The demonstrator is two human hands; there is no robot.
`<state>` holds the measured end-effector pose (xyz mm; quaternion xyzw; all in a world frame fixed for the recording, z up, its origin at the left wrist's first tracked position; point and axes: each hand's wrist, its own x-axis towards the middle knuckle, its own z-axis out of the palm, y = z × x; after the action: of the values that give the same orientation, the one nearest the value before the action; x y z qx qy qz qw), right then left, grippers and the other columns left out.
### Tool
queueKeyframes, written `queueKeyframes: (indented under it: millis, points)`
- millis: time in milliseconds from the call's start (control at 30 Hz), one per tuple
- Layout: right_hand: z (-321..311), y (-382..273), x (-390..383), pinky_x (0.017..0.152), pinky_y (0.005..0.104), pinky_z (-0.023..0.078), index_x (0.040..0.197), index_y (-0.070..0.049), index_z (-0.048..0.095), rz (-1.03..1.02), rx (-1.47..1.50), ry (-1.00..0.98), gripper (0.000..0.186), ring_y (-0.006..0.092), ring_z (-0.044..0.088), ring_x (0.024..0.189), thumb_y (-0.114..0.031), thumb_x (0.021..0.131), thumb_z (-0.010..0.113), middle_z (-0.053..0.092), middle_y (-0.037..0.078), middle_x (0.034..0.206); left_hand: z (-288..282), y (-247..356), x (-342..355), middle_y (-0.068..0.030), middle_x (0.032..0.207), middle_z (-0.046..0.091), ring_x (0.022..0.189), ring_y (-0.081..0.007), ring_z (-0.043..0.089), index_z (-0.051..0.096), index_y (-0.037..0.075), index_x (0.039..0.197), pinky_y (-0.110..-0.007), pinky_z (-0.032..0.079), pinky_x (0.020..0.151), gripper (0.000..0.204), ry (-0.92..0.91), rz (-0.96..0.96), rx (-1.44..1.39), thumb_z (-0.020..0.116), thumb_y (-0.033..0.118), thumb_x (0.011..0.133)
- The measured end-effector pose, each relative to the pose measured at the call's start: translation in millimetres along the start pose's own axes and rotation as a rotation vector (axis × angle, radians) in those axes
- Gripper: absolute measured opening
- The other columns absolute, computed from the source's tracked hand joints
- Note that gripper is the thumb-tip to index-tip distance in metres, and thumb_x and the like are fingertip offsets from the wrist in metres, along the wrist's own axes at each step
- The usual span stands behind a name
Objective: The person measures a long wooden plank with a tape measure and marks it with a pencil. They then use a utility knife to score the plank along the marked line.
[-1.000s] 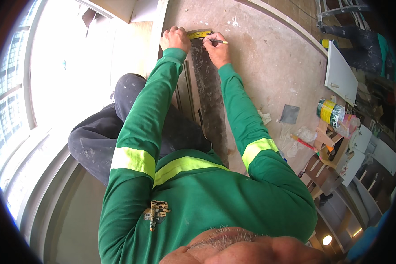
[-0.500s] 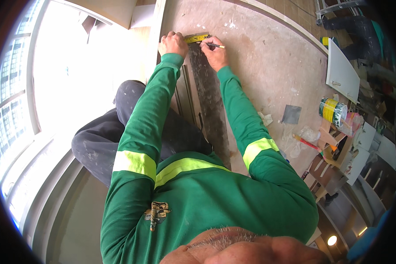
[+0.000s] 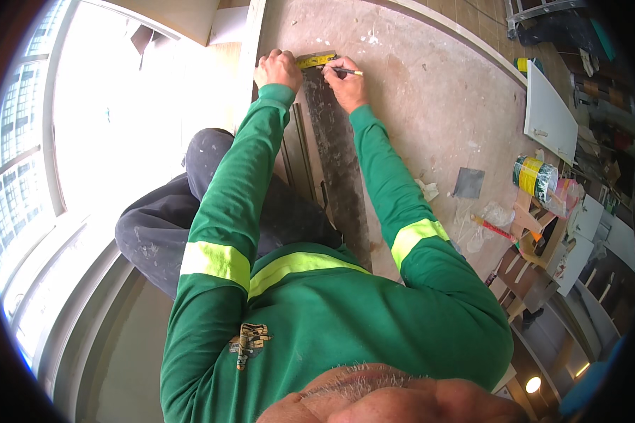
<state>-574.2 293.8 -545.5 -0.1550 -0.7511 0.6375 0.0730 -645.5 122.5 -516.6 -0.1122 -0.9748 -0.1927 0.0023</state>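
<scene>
My left hand (image 3: 278, 69) is closed on the left end of a yellow tape measure (image 3: 315, 60), whose strip lies across the top of a long, dark, mottled board (image 3: 337, 155). My right hand (image 3: 346, 89) pinches a thin pencil (image 3: 349, 71) at the tape's right end, its tip at or near the board. Grey metal strips (image 3: 295, 141) run alongside the board, left of it and by my bent legs.
A pale wooden edge (image 3: 250, 56) borders the work at left, beside bright windows (image 3: 17, 106). Rightward are a white panel (image 3: 547, 113), a paint can (image 3: 533, 178), plastic scraps, boards and tools. A co-worker's dark-clad leg (image 3: 564, 28) and a ladder (image 3: 536, 10) are at upper right.
My hands have shifted very slightly within the view, still holding tape and pencil. The co-worker at upper right has moved upward, mostly out of view, uncovering items behind.
</scene>
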Motion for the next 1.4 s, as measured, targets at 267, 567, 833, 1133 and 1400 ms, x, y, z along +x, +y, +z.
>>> queueKeyframes:
  millis: [267,567,833,1133,1400]
  points:
    - [-3,6,3,0.069,0.029,0.052,0.097,-0.004,0.068,0.023,0.002,-0.03,0.015,0.0064,0.06,0.076,-0.014,0.089,0.075,0.068,-0.001,0.082,2,0,13,-0.0137,0.104,0.076,0.096,-0.0326,0.074,0.082,0.016,0.096,-0.042,0.059,0.091,0.019,-0.098,-0.039,0.04,0.067,0.022,0.085]
    - [-3,5,3,0.071,0.0271,0.053,0.096,-0.005,0.067,0.052,0.085,-0.033,0.014,0.0057,0.062,0.077,-0.015,0.09,0.075,0.07,-0.001,0.084,4,-3,17,-0.0117,0.103,0.077,0.095,-0.032,0.074,0.082,0.018,0.095,-0.042,0.059,0.088,0.02,-0.123,-0.021,0.024,0.068,0.025,0.082]
    - [-2,4,3,0.068,0.0266,0.053,0.096,-0.005,0.067,0.016,0.104,-0.029,0.014,0.0062,0.064,0.074,-0.014,0.09,0.076,0.069,-0.001,0.081,6,-5,16,-0.0108,0.107,0.076,0.1,-0.033,0.073,0.082,0.02,0.099,-0.043,0.058,0.092,0.023,-0.121,-0.033,0.023,0.068,0.026,0.083]
    - [-3,6,2,0.068,0.0265,0.054,0.097,-0.004,0.069,-0.006,0.08,0.003,0.016,0.0065,0.064,0.072,-0.013,0.088,0.077,0.071,0.0,0.08,8,-4,18,-0.0116,0.107,0.077,0.099,-0.0332,0.074,0.082,0.021,0.1,-0.043,0.058,0.092,0.024,-0.158,-0.031,0.048,0.067,0.028,0.083]
    - [-1,-1,0,0.068,0.0269,0.053,0.094,-0.005,0.07,-0.012,0.038,-0.002,0.016,0.0058,0.062,0.074,-0.016,0.087,0.078,0.07,-0.001,0.081,28,-21,24,-0.0106,0.102,0.078,0.097,-0.0314,0.075,0.083,0.021,0.098,-0.042,0.058,0.092,0.022,-0.139,-0.003,0.072,0.069,0.027,0.083]
